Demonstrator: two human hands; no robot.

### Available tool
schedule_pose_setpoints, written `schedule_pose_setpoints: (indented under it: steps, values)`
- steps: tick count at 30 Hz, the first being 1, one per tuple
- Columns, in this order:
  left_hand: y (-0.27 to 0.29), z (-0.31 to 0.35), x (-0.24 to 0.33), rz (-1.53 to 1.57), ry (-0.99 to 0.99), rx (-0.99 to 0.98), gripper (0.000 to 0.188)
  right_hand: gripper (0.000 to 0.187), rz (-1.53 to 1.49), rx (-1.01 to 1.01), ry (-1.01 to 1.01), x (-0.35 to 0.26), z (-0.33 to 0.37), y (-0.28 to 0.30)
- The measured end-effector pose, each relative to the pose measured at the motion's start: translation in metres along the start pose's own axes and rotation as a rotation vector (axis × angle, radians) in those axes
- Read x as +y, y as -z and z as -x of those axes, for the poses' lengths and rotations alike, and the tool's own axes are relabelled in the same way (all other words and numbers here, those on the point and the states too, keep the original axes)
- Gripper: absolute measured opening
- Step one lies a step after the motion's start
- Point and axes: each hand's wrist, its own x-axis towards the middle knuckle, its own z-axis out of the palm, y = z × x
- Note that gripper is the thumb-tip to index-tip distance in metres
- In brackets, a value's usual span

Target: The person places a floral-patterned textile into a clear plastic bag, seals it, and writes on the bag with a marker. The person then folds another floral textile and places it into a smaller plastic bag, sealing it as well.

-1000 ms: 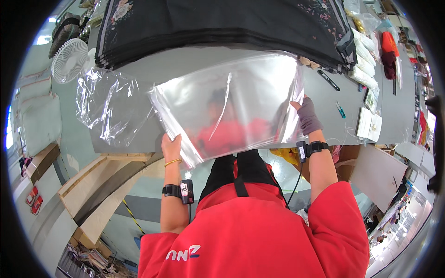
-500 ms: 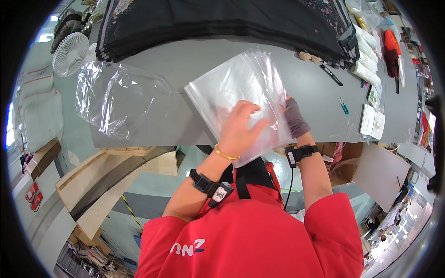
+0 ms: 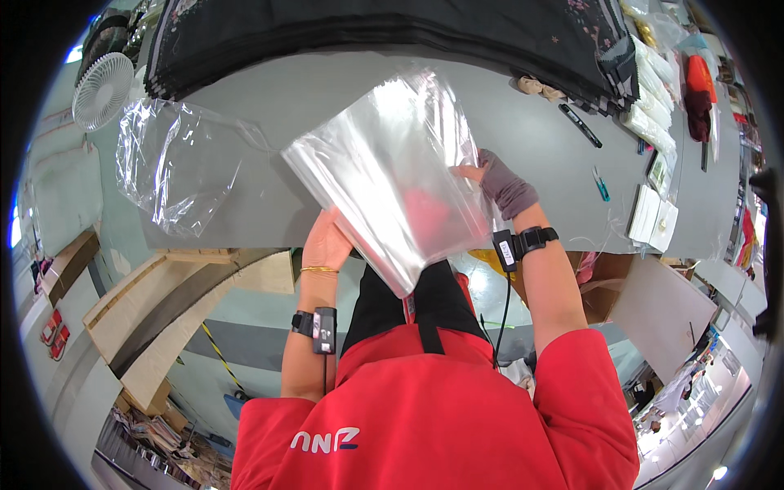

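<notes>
A stack of clear plastic bags (image 3: 384, 163) is held up at a tilt over the table's near edge, its lower corner hanging past the edge. My left hand (image 3: 328, 235) grips its left side, the fingers partly hidden behind the plastic. On the right side, my right hand (image 3: 498, 184), in a grey fingerless glove, holds the stack with the thumb on top and the other fingers out of sight underneath. A separate crumpled clear bag (image 3: 175, 163) lies to the left on the grey table (image 3: 555, 196).
Folded black floral fabric (image 3: 384, 33) is piled along the far side. Toward the right lie a black marker (image 3: 581, 126), a teal cutter (image 3: 601, 184), white packets (image 3: 653, 216) and a beige cloth scrap (image 3: 535, 86). A white fan (image 3: 103, 91) stands at the far left.
My left hand has gone from lying on top of the bags to gripping their left edge. The stack has shifted left and tilted. My right hand now shows its thumb on top.
</notes>
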Motion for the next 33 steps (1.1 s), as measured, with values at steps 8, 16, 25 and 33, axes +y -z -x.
schedule_pose_setpoints:
  steps: [8,16,25,33]
  values:
    - [-0.018,-0.01,-0.031,-0.106,-0.104,0.283,0.048,0.03,-0.456,0.572,0.279,0.002,0.088,0.002]
    - [-0.07,0.005,-0.077,-0.016,-0.003,0.362,0.04,0.051,-0.984,0.199,-0.3,0.108,0.115,-0.026]
    - [0.006,0.053,0.067,-1.408,-0.617,0.446,0.041,0.024,-0.448,0.247,0.01,0.044,0.076,0.002]
    - [0.115,0.021,0.262,-2.108,-1.28,1.253,0.049,0.012,0.145,-0.097,0.219,-0.009,0.027,-0.026]
